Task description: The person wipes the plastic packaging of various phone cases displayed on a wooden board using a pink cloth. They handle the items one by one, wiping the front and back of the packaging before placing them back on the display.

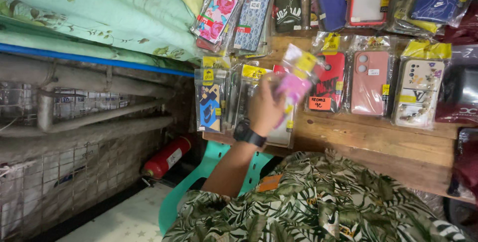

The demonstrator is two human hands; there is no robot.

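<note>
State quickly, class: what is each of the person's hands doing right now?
Left hand: closed around a pink phone case in clear wrapping, raised over the wooden table.
Right hand: not in view.

A wooden table (pixel 378 142) with visible plank grain fills the right side, and many packaged phone cases (pixel 418 90) lie in rows on it. At the upper left hangs a light green cloth with a leaf and flower print (pixel 99 8), and a blue pipe (pixel 89 58) runs under its lower edge. Below the pipe are grey, dusty bars and a wire mesh panel (pixel 59 172). A red fire extinguisher (pixel 167 158) lies on its side near the mesh. A turquoise plastic chair (pixel 199 177) stands beside the table. The floor covering (pixel 124 219) is pale with small stars. The light is soft and even.
</note>
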